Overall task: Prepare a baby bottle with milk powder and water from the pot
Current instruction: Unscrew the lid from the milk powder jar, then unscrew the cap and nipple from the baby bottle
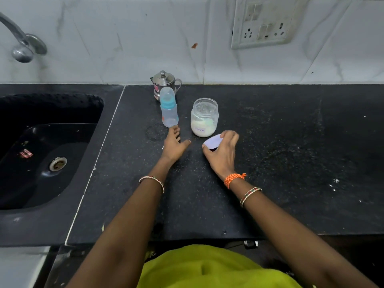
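Sink [31, 167]: at far left, sunk into the bench [291, 163]; tap [22, 44] above it on the wall.
Pot [164, 83]: small steel pot, lid on, upright at the back of the bench against the wall, just behind the bottle.
Bottle [168, 110]: upright, blue collar and clear cap on; looks empty to us.
Left hand [173, 144]: fingers released and spread, tips just short of the bottle's base; we cannot tell whether they touch it. Holds nothing.
Jar [204, 117]: open glass jar just right of the bottle, white powder in its lower part; some utensil may sit inside, too blurred to say.
Right hand [221, 150]: fingers curled round the jar's lid [213, 141], held tilted low over the bench, just in front of the jar.
Socket [264, 21]: on the wall, upper right.
Step in hand: we judge the jar has been opened and the lid is being put aside; the bottle is not yet opened.
Next move: we expect the left hand must grip the bottle so cap and collar can come off, once the right hand is freed of the lid. Powder goes in afterwards, then water from the pot.
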A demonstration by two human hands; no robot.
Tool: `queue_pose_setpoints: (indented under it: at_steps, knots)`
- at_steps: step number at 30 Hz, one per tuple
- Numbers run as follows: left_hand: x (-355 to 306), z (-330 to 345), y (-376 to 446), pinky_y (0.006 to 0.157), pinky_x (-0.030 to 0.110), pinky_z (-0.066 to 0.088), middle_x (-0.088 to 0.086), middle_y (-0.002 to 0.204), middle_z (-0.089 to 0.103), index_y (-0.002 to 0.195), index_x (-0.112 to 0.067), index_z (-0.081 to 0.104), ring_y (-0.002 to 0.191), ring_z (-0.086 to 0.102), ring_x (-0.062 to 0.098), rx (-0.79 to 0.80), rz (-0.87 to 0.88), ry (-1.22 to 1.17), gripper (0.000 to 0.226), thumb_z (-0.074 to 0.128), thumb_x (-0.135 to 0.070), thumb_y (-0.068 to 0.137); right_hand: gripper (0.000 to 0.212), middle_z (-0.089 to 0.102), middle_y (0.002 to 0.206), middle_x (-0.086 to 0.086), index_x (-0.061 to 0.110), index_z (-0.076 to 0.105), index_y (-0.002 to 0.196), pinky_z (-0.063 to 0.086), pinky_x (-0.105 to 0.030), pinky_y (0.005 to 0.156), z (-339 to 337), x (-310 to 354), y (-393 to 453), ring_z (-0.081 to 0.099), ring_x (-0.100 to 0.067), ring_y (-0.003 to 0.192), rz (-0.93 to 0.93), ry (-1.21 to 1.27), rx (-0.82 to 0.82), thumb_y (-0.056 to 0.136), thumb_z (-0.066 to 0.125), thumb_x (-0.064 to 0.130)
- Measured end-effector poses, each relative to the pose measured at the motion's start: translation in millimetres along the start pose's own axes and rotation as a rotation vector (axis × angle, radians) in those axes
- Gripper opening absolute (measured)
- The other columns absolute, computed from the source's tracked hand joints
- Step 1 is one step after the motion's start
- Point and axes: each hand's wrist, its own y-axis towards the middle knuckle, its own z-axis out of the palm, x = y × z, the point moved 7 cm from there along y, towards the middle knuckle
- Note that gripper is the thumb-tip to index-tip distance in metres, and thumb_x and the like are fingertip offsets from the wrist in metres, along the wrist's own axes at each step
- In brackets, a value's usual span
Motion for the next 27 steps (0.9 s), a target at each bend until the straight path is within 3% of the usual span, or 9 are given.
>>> queue_pose_setpoints:
  at_steps: [2, 5, 9, 14, 16, 18, 22, 24, 27]
  knots:
    - [2.1, -4.0, -6.5, 0.111, 0.031, 0.031, 0.016, 0.146, 0.036, 0.136, -0.003, 0.033, 0.135, 0.036, 0.026, -0.027, -0.008, -0.031, 0.064, 0.066, -0.001, 0.081, 0.048, 0.04, 0.113, -0.012, 0.005, 0.046, 0.098, 0.045, -0.034, 0.087, 8.3, -2.9, -5.5, 0.052, -0.029, 0.098, 0.021, -0.003, 0.048, 0.067, 0.079, 0.023]
    - [2.8, -8.6, -13.5, 0.108, 0.027, 0.032, 0.016, 0.142, 0.041, 0.132, 0.0, 0.038, 0.133, 0.039, 0.025, -0.035, -0.021, -0.083, 0.056, 0.064, 0.001, 0.082, 0.039, 0.045, 0.113, -0.007, 0.011, 0.051, 0.092, 0.032, -0.041, 0.099, 17.9, -10.2, -14.3, 0.045, -0.03, 0.111, 0.053, -0.213, 0.125, 0.067, 0.071, 0.035]
    - [4.9, -21.1, -20.9, 0.106, 0.03, 0.037, 0.018, 0.135, 0.047, 0.127, 0.002, 0.043, 0.127, 0.045, 0.025, -0.065, -0.036, -0.13, 0.048, 0.062, 0.002, 0.084, 0.054, 0.047, 0.122, -0.007, 0.013, 0.051, 0.106, 0.027, -0.047, 0.103, 12.6, 0.8, -19.2, 0.037, -0.029, 0.124, 0.026, -0.346, 0.091, 0.064, 0.065, 0.043]
    - [-2.4, -52.1, -24.8, 0.099, 0.035, 0.044, 0.014, 0.118, 0.056, 0.121, 0.001, 0.049, 0.11, 0.053, 0.02, -0.169, -0.029, -0.222, 0.035, 0.057, 0.002, 0.087, 0.047, 0.05, 0.114, -0.008, 0.011, 0.05, 0.107, 0.032, -0.044, 0.096, 1.7, 76.5, -1.2, 0.043, -0.027, 0.114, -0.246, -0.114, -0.038, 0.066, 0.062, 0.03]
    - [-9.5, -68.1, -26.3, 0.094, 0.037, 0.046, 0.012, 0.112, 0.055, 0.119, 0.003, 0.049, 0.102, 0.054, 0.017, -0.219, -0.018, -0.286, 0.033, 0.055, 0.003, 0.087, 0.045, 0.05, 0.112, -0.01, 0.008, 0.051, 0.11, 0.037, -0.041, 0.092, 10.1, 111.3, 15.2, 0.046, -0.027, 0.109, -0.351, -0.067, -0.005, 0.07, 0.062, 0.026]
    - [-17.4, -85.6, -29.7, 0.083, 0.03, 0.05, 0.009, 0.111, 0.056, 0.118, 0.0, 0.05, 0.095, 0.056, 0.011, -0.249, 0.003, -0.314, 0.03, 0.055, 0.002, 0.088, 0.05, 0.049, 0.118, -0.015, 0.005, 0.049, 0.117, 0.043, -0.043, 0.089, 27.9, 139.9, 35.3, 0.048, -0.031, 0.109, -0.427, -0.053, 0.07, 0.074, 0.063, 0.024]
    - [-23.0, -116.4, -34.7, 0.072, 0.025, 0.051, 0.003, 0.111, 0.06, 0.113, -0.01, 0.053, 0.092, 0.058, 0.002, -0.253, 0.047, -0.28, 0.027, 0.056, -0.002, 0.088, 0.068, 0.036, 0.136, -0.017, 0.009, 0.036, 0.138, 0.051, -0.042, 0.086, 71.4, 163.3, 75.9, 0.047, -0.035, 0.118, -0.394, -0.11, 0.181, 0.081, 0.063, 0.033]
    - [-24.8, -130.6, -36.3, 0.07, 0.018, 0.05, 0.001, 0.11, 0.061, 0.11, -0.014, 0.053, 0.092, 0.058, 0.004, -0.267, 0.093, -0.235, 0.027, 0.057, -0.001, 0.087, 0.066, 0.033, 0.141, -0.016, 0.015, 0.034, 0.14, 0.05, -0.043, 0.084, 93.8, 162.0, 87.3, 0.042, -0.037, 0.123, -0.363, -0.222, 0.247, 0.084, 0.061, 0.038]
    - [-24.7, -140.7, -37.0, 0.085, 0.019, 0.047, 0.008, 0.115, 0.06, 0.11, -0.013, 0.052, 0.101, 0.057, 0.013, -0.247, 0.16, -0.151, 0.032, 0.061, 0.002, 0.084, 0.05, 0.042, 0.138, -0.016, 0.015, 0.043, 0.132, 0.046, -0.042, 0.087, 112.1, 158.8, 91.4, 0.041, -0.038, 0.123, -0.388, -0.281, 0.323, 0.087, 0.058, 0.027]
